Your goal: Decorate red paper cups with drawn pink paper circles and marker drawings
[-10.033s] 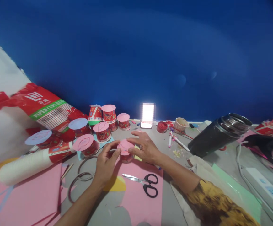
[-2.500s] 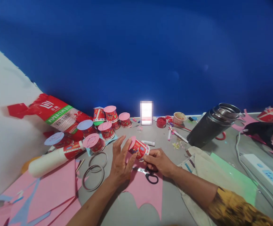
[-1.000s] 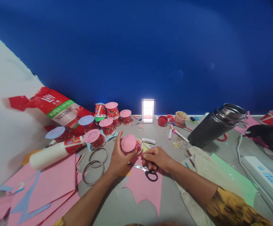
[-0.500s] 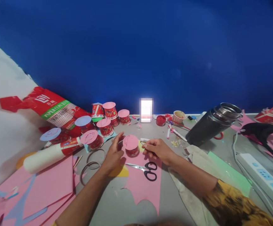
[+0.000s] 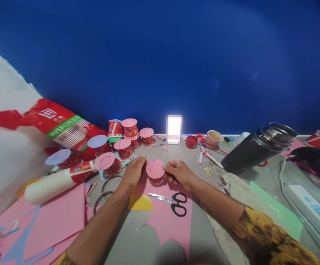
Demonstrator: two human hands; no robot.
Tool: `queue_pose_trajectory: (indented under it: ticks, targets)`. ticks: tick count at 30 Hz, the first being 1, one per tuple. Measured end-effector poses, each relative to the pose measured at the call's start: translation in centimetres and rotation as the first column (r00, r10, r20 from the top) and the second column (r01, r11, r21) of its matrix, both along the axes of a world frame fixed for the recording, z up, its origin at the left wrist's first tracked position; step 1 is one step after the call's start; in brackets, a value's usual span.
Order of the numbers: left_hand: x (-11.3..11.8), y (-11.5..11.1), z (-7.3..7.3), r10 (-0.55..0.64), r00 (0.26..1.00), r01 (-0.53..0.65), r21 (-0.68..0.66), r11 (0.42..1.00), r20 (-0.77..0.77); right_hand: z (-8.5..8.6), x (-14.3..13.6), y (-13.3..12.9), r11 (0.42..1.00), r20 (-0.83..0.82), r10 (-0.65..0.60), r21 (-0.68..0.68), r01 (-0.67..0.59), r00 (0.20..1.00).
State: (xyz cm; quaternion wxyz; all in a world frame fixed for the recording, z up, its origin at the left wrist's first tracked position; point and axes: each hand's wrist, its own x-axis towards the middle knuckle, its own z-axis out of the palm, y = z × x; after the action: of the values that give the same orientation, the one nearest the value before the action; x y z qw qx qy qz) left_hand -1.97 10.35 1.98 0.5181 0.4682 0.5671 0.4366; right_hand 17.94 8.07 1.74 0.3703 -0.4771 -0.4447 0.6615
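A red paper cup (image 5: pixel 156 181) stands upside down in front of me, a round pink paper disc (image 5: pixel 155 168) with thin drawn lines on top of it. My right hand (image 5: pixel 180 173) is closed at its right side, thumb at the disc's edge and the other fingers curled below, partly hidden. To the left of the cup, my left hand (image 5: pixel 134 171) is open with its fingers stretched forward, a small gap from the cup. Black-handled scissors (image 5: pixel 172 200) lie just nearer to me, on a cut pink sheet (image 5: pixel 173 228) beside a yellow paper piece (image 5: pixel 140 202).
Several disc-topped cups (image 5: pixel 109 164) stand at the left, by a red paper-cup bag (image 5: pixel 63 125) and a white cup stack (image 5: pixel 49 187). Tape rings (image 5: pixel 103 198) lie near my left forearm. At the right are a dark flask (image 5: pixel 248 151), markers (image 5: pixel 212 160) and a power strip (image 5: pixel 314 206).
My right hand has moved left to the cup's edge from a pinch beside it. The left hand's fingers have straightened. The cup's disc has turned slightly, and the view has shifted a little.
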Motion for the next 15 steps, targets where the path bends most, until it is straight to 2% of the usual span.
queue_pose_trajectory:
  ticks: [8, 15]
  targets:
    - [0.7, 0.2, -0.4, -0.013, 0.999, 0.016, 0.093, 0.996, -0.037, -0.7, -0.3, 0.2, 1.0, -0.011, -0.023, -0.01, 0.023, 1.0]
    - [0.6, 0.2, -1.2, -0.039, 0.999, 0.04, 0.091, 0.995, -0.01, -0.9, -0.4, 0.3, 0.999, -0.032, -0.034, -0.005, 0.034, 0.999]
